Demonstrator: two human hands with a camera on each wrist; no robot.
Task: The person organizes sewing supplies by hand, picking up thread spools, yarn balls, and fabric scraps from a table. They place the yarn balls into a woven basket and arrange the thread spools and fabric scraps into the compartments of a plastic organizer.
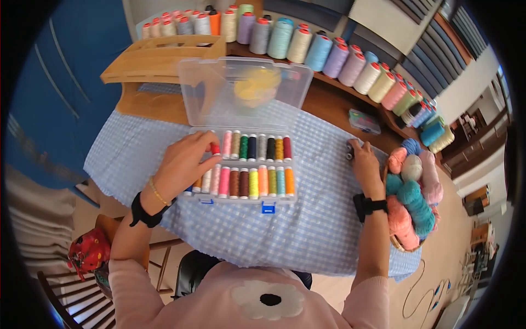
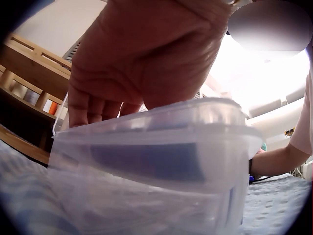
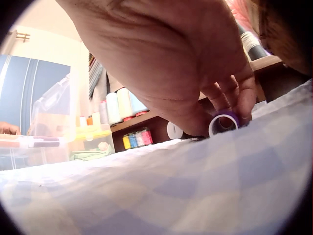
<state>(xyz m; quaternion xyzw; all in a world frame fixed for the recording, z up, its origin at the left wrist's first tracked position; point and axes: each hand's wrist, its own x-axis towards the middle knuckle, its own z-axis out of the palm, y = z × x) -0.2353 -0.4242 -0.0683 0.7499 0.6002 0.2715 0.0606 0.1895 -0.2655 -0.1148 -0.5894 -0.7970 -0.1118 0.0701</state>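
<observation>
A clear plastic thread box (image 1: pixel 241 164) lies open on the blue checked cloth, holding two rows of small coloured spools. My left hand (image 1: pixel 183 162) reaches into its left end and pinches a red spool (image 1: pixel 215 148) in the upper row. In the left wrist view the left hand (image 2: pixel 142 58) hangs over the box wall (image 2: pixel 161 147), its fingers dipping inside. My right hand (image 1: pixel 364 159) rests on the cloth to the right and grips a small dark spool (image 1: pixel 349 151). The right wrist view shows its fingers (image 3: pixel 234 98) round a purple spool (image 3: pixel 223 122) lying on the cloth.
Large thread cones (image 1: pixel 307 46) line the wooden shelf along the back and right. A basket of yarn balls (image 1: pixel 413 192) stands at the table's right edge. A small box of spools (image 1: pixel 364 120) sits behind my right hand. A wooden tray (image 1: pixel 159 57) stands back left, a chair (image 1: pixel 87 257) below left.
</observation>
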